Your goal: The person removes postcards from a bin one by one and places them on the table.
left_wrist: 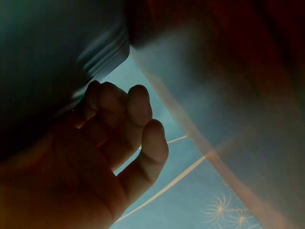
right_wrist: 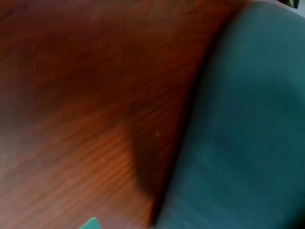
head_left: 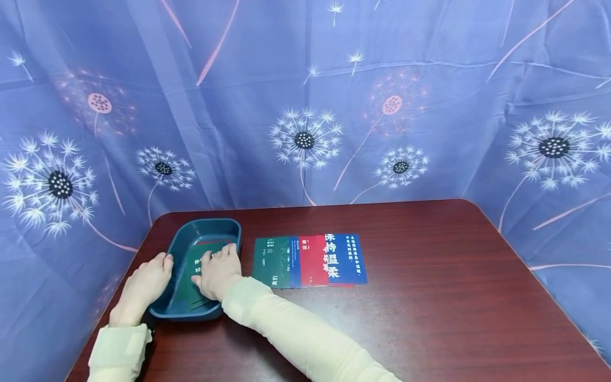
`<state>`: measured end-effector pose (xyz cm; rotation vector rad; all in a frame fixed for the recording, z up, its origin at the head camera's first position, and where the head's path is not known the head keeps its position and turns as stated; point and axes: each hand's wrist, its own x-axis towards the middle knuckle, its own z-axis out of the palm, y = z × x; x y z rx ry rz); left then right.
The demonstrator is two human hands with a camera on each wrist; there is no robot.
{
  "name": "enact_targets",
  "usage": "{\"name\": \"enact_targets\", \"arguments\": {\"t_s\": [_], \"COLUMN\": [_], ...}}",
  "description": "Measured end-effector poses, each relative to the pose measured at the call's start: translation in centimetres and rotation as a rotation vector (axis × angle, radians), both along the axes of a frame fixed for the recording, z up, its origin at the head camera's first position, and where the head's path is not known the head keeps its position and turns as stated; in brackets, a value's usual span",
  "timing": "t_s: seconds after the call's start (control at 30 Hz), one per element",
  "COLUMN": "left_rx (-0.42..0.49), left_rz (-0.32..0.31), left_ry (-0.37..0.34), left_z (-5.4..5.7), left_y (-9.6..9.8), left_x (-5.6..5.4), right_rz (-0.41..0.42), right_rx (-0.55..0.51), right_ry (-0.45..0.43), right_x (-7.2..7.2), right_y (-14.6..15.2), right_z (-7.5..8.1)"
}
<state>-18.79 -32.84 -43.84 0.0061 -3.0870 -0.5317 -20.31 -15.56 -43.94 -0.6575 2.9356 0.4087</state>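
Observation:
A dark teal plastic bin (head_left: pixel 188 317) stands near the table's left side. My left hand (head_left: pixel 147 280) holds its left rim; in the left wrist view the curled fingers (left_wrist: pixel 143 138) lie against the bin's outer wall (left_wrist: pixel 52 52). Inside the bin lies a green card (head_left: pixel 188 297) with white characters, and a red edge shows behind it. My right hand (head_left: pixel 220 271) reaches over the right rim and rests on this card with fingers spread. The right wrist view shows only the bin's blurred side (right_wrist: pixel 243 124), not the hand.
Right of the bin, overlapping printed cards lie in a row on the dark red wooden table (head_left: pixel 429 307): green cards (head_left: pixel 267 260), a red card (head_left: pixel 312 265) and a blue card (head_left: pixel 353 260). A blue dandelion-patterned curtain (head_left: pixel 238 132) hangs around the table.

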Motion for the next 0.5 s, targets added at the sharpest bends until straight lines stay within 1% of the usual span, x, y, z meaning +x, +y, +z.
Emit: {"name": "enact_targets", "arguments": {"t_s": [0.1, 0.2, 0.23, 0.33, 0.5], "left_rx": [0.0, -0.001, -0.001, -0.001, -0.002], "left_rz": [0.005, 0.013, 0.015, 0.015, 0.015], "left_ry": [0.001, -0.018, -0.024, -0.031, -0.013], "left_z": [0.08, 0.15, 0.17, 0.17, 0.07], "left_y": [0.16, 0.22, 0.25, 0.35, 0.3], "left_x": [-0.04, 0.05, 0.08, 0.16, 0.22], "right_rz": [-0.044, -0.05, -0.051, -0.064, -0.084], "right_rx": [0.081, 0.144, 0.149, 0.147, 0.078], "right_ry": [-0.025, -0.047, -0.047, -0.043, -0.025], "right_x": [-0.01, 0.02, 0.03, 0.0, -0.21], "right_y": [-0.47, -0.73, -0.76, -0.81, -0.82], "right_z": [-0.08, -0.16, -0.18, -0.21, -0.27]}}
